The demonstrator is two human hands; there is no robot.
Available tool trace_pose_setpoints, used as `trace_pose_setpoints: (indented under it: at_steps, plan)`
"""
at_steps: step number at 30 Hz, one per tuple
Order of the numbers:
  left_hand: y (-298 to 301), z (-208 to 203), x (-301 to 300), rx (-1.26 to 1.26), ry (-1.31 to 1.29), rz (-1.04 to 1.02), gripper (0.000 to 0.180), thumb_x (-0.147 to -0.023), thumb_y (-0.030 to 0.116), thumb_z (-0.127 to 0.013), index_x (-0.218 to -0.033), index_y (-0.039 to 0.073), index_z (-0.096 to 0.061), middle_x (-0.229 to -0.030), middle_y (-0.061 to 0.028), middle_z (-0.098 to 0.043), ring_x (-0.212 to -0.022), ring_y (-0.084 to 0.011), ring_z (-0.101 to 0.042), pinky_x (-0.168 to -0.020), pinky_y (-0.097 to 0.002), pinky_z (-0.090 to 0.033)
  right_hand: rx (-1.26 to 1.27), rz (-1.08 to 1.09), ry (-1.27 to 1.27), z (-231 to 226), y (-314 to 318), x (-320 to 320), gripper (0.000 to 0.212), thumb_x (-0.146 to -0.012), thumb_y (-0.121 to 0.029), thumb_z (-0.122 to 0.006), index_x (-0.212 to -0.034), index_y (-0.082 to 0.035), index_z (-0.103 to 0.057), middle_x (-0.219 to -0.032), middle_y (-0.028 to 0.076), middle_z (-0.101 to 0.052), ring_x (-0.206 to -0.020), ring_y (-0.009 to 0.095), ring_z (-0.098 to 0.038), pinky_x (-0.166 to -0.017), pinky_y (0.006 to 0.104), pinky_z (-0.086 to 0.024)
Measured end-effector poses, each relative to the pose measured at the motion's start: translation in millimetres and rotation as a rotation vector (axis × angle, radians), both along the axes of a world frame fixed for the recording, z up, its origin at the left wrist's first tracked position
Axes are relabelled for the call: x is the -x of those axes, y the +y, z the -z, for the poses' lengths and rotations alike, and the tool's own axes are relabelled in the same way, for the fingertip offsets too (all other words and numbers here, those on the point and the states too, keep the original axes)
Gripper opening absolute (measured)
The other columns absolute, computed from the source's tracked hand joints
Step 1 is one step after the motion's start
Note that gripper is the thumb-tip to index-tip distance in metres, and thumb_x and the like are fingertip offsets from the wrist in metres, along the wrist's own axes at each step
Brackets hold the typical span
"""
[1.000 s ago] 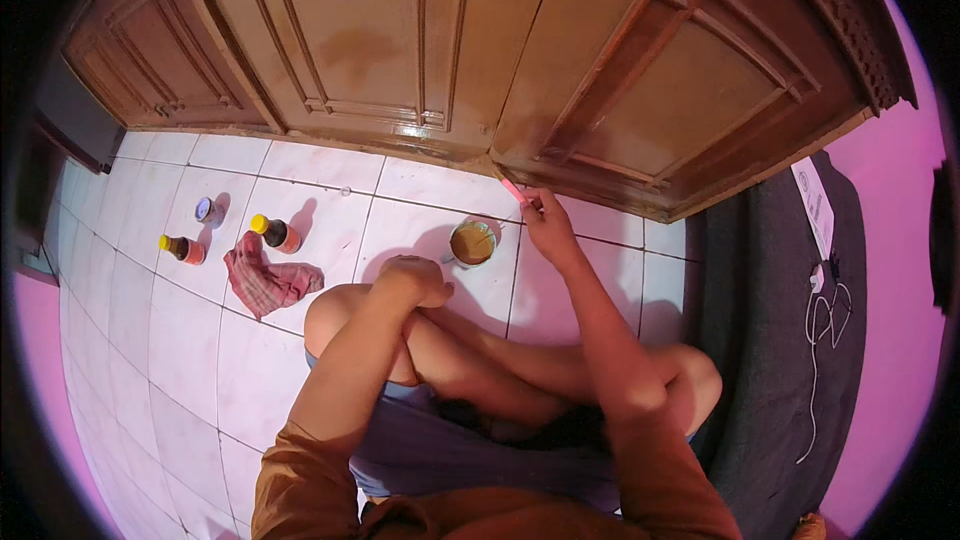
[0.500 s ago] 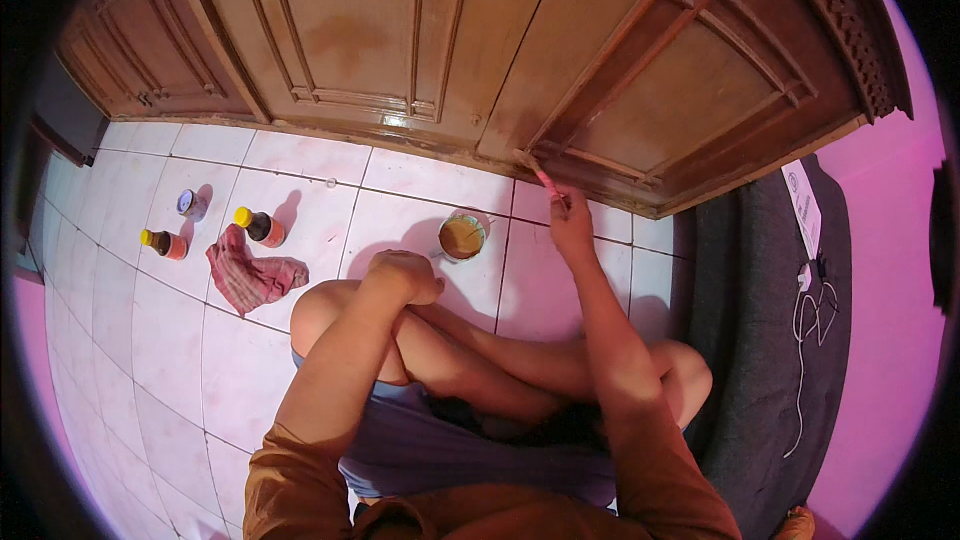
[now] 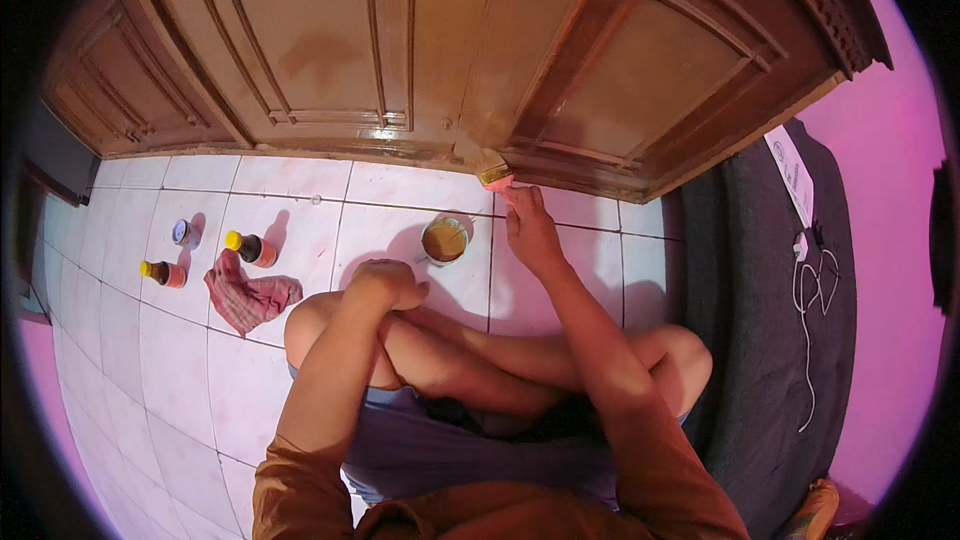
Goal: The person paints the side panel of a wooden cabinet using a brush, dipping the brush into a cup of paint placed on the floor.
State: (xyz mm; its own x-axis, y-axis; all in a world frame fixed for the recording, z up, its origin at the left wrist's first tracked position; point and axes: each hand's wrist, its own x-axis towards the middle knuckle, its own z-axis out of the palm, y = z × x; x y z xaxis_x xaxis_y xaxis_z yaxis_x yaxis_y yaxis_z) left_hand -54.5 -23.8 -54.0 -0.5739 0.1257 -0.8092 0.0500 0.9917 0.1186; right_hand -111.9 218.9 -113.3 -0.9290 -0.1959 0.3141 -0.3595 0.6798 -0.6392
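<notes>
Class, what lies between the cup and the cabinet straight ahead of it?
Head view: only bare tiles separate the cup from the cabinet; the brush is farther right.

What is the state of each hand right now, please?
Left hand: open or closed cannot be told, fingers mostly hidden.
Right hand: closed on the pink-handled brush.
</notes>
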Motion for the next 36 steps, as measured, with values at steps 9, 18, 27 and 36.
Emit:
trace_pose_setpoints:
  at_steps: [9, 18, 27, 36]
  plan:
    - [4, -4, 0, -0.014, 0.028, 0.006, 0.058, -0.092, 0.051, -0.042, -0.109, 0.002, -0.07, -0.118, -0.0167, -0.065, -0.113, -0.0312, -0.061, -0.098, -0.0397, -0.045, 0.135, 0.484, 0.04, 17, 19, -25, 0.033, -0.084, 0.004, -0.053, -0.116, -0.005, -0.049, -0.111, 0.02, -0.051, -0.103, 0.042, -0.054, -0.083, 0.0487, -0.049]
    - [1, 1, -1, -0.035, 0.092, 0.018, 0.065, -0.092, 0.057, -0.043, -0.093, -0.001, -0.072, -0.1, -0.0196, -0.07, -0.101, -0.0319, -0.065, -0.09, -0.0411, -0.048, 0.116, 0.218, 0.082, 19, 8, -3, 0.031, -0.086, 0.003, -0.051, -0.116, -0.004, -0.05, -0.113, 0.02, -0.051, -0.105, 0.04, -0.052, -0.085, 0.0476, -0.048]
    - [0, 7, 0, -0.026, 0.087, 0.053, 0.066, -0.093, 0.057, -0.043, -0.096, -0.003, -0.07, -0.102, -0.0221, -0.069, -0.102, -0.034, -0.065, -0.091, -0.0428, -0.049, 0.262, 0.823, 0.158, 33, 41, 1, 0.043, -0.082, 0.007, -0.048, -0.123, -0.006, -0.049, -0.109, 0.02, -0.053, -0.106, 0.038, -0.048, -0.085, 0.0475, -0.045]
    - [-1, 8, 2, -0.043, 0.061, 0.034, 0.069, -0.092, 0.059, -0.044, -0.094, -0.004, -0.071, -0.1, -0.0238, -0.068, -0.1, -0.0343, -0.065, -0.088, -0.0418, -0.049, 0.231, 0.37, -0.077, 7, -62, -7, 0.041, -0.084, 0.003, -0.05, -0.124, -0.006, -0.05, -0.115, 0.021, -0.049, -0.102, 0.042, -0.055, -0.084, 0.0482, -0.049]
